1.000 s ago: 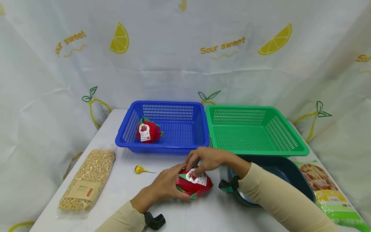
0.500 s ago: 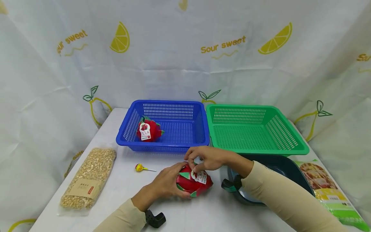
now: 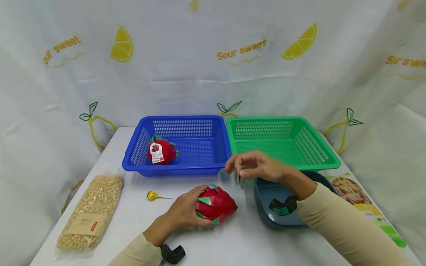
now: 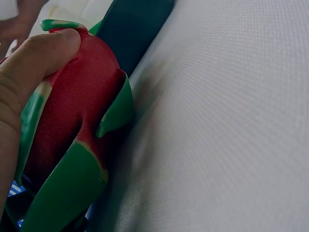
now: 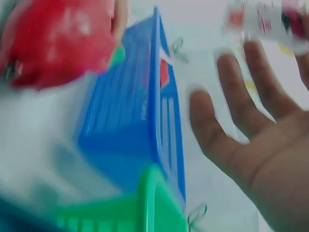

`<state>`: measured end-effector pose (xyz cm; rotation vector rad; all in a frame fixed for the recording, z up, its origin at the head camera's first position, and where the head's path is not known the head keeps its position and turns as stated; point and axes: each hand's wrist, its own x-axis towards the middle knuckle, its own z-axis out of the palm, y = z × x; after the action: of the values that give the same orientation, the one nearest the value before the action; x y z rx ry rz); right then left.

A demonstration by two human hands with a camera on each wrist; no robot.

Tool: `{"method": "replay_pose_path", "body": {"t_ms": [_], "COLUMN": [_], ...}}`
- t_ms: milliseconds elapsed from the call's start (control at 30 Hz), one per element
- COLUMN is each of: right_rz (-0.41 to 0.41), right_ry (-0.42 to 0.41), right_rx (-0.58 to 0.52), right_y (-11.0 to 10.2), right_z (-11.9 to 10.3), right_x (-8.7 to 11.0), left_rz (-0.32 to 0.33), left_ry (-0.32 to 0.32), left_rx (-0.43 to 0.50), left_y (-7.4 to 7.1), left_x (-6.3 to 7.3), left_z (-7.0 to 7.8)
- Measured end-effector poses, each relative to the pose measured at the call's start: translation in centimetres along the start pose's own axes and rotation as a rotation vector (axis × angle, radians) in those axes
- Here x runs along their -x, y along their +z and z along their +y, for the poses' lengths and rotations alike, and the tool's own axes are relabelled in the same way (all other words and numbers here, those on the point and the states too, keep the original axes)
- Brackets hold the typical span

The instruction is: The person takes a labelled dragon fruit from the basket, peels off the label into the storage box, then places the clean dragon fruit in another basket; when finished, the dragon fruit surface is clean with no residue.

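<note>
A red dragon fruit with green scales lies on the white table, and my left hand grips it from the left side. In the left wrist view the thumb presses on the red skin of the dragon fruit. My right hand is raised to the right of the fruit, pinching a small white sticker that hangs edge-on. The right wrist view shows the printed face of this sticker, with the other fingers spread away from it. Another dragon fruit, bearing a white sticker, sits in the blue basket.
A green basket stands beside the blue one at the back. The dark teal basin is under the right forearm. A lollipop and a bag of grain lie at left. A printed food packet lies at far right.
The right hand has peeled the sticker off the dragon fruit and carried it up and to the right. My left hand keeps its grip. The head view has shifted slightly right.
</note>
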<state>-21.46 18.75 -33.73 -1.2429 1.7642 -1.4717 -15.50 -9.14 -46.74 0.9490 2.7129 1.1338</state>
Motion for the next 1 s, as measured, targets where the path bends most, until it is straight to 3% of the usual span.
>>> {"method": "replay_pose_path", "body": {"t_ms": [200, 300, 400, 567, 667, 867, 1000], "right_rz": [-0.209, -0.266, -0.271, -0.197, -0.144, -0.137, -0.108], "right_ry": [0.222, 0.353, 0.498, 0.688, 0.728, 0.68, 0.735], "right_rx": [-0.084, -0.093, -0.026, 0.118, 0.154, 0.303, 0.431], "right_y": [-3.2, -4.3, -5.0, -5.3, -5.3, -4.9, -4.1], "right_z": [-0.1, 0.5, 1.2, 3.3, 4.4, 5.7, 6.1], "right_x": [3.7, 6.0, 8.1, 10.7, 11.4, 11.6, 11.2], "left_rz": [0.0, -0.001, -0.007, -0.012, -0.012, -0.012, -0.016], "left_ry": [-0.011, -0.018, -0.022, -0.024, -0.029, -0.029, -0.032], "left_rx": [-0.005, -0.005, -0.01, -0.021, -0.016, -0.013, -0.005], "left_y": [0.1, 0.1, 0.0, -0.1, -0.2, -0.1, -0.1], "left_x": [0.1, 0.1, 0.1, 0.1, 0.1, 0.2, 0.2], "left_z": [0.0, 0.1, 0.2, 0.3, 0.3, 0.3, 0.3]}}
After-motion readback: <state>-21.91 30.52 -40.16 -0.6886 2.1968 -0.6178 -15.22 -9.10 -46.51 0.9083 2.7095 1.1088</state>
